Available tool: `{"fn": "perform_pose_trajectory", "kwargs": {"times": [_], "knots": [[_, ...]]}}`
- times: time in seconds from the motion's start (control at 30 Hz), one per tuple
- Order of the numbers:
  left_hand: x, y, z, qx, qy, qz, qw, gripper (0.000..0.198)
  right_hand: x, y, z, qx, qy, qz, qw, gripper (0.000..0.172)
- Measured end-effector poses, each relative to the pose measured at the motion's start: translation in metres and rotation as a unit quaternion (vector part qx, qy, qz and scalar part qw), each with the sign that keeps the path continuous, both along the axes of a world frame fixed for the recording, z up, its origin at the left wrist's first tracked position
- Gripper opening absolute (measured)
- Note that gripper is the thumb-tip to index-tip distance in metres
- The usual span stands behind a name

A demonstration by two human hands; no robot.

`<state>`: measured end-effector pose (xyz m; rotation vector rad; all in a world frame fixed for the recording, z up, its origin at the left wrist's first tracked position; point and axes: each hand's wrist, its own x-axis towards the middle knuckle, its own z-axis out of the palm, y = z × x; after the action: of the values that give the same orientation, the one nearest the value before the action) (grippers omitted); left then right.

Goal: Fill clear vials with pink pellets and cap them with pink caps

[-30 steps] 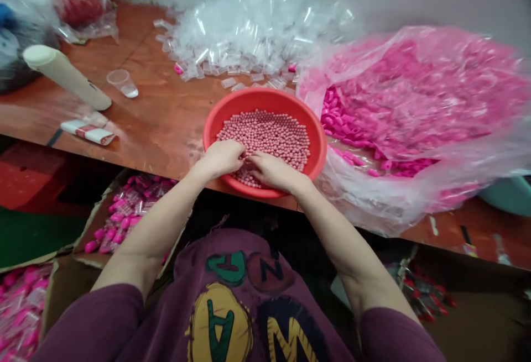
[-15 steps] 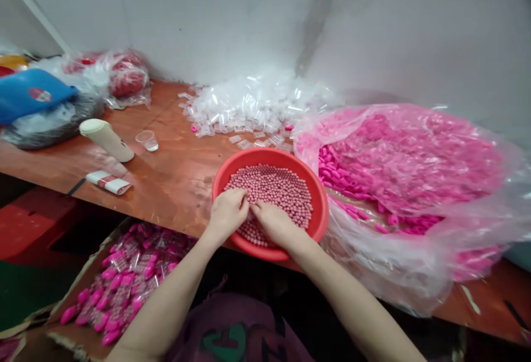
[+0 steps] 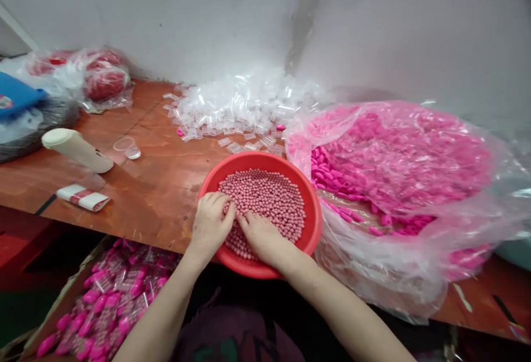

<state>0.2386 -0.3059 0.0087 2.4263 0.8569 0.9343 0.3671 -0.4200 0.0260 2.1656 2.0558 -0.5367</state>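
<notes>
A round red basin (image 3: 314, 215) holds a heap of small pink beads (image 3: 269, 193). Over its left rim reaches my left hand (image 3: 211, 219), fingers curled inward with a few beads showing between fingers and thumb. My right hand (image 3: 262, 236) rests low in the basin, touching the beads; its fingertips are slightly apart and partly sunk among them. A small gap separates the two hands. What lies under the right palm is hidden.
Right of the basin lies a large clear bag (image 3: 381, 273) of bright pink plastic pieces (image 3: 336, 174). Clear plastic pieces (image 3: 244, 102) are heaped behind. Leftward are a cream tumbler (image 3: 78, 149), clear cup (image 3: 133, 152) and white packet (image 3: 83, 197). Below, a box holds pink packed items (image 3: 103, 295).
The view has shifted, so most things on the table sit further left. My hands have moved slightly apart; the left fingers have lifted a little and the right fingers have loosened over the beads.
</notes>
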Motion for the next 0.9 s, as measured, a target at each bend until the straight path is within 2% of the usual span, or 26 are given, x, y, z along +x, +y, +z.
{"fn": "perform_pose_trajectory", "kwargs": {"times": [0.1,0.17,0.27,0.33,0.37,0.43,0.5,0.57,0.63,0.67,0.77,0.9], "knots": [[-0.007,0.008,0.011,-0.038,-0.042,-0.004,0.998,0.015,0.002,0.002,0.008,0.01,0.0,0.014,1.0,0.051],[-0.01,0.028,0.025,-0.083,-0.047,0.005,0.995,0.016,0.021,0.007,0.024,0.028,0.019,0.025,0.999,0.052],[0.0,0.086,0.041,-0.124,-0.028,0.066,0.99,0.017,0.086,0.03,0.056,0.108,0.054,-0.006,0.993,0.053],[0.02,0.135,0.039,-0.125,0.007,0.133,0.983,0.019,0.146,0.06,0.068,0.176,0.048,-0.085,0.98,0.048],[0.033,0.158,0.034,-0.15,0.034,0.154,0.976,0.024,0.177,0.078,0.067,0.202,0.046,-0.13,0.97,0.046],[0.065,0.196,0.017,-0.229,0.142,0.102,0.958,0.042,0.23,0.113,0.054,0.18,0.064,-0.177,0.966,0.043],[0.097,0.219,-0.002,-0.24,0.245,0.007,0.939,0.079,0.264,0.14,0.028,0.097,0.1,-0.187,0.972,0.051],[0.126,0.227,-0.016,-0.23,0.32,-0.051,0.918,0.11,0.28,0.154,0.002,0.015,0.109,-0.192,0.975,0.089],[0.149,0.225,-0.022,-0.214,0.378,-0.082,0.897,0.126,0.284,0.158,-0.018,-0.045,0.096,-0.188,0.976,0.128],[0.16,0.223,-0.023,-0.207,0.402,-0.096,0.887,0.13,0.283,0.159,-0.026,-0.064,0.088,-0.18,0.978,0.138],[0.186,0.218,-0.02,-0.188,0.442,-0.136,0.866,0.135,0.281,0.166,-0.039,-0.073,0.061,-0.166,0.982,0.148],[0.216,0.219,-0.021,-0.194,0.423,-0.149,0.873,0.139,0.282,0.187,-0.042,-0.021,0.026,-0.152,0.988,0.136]]}}
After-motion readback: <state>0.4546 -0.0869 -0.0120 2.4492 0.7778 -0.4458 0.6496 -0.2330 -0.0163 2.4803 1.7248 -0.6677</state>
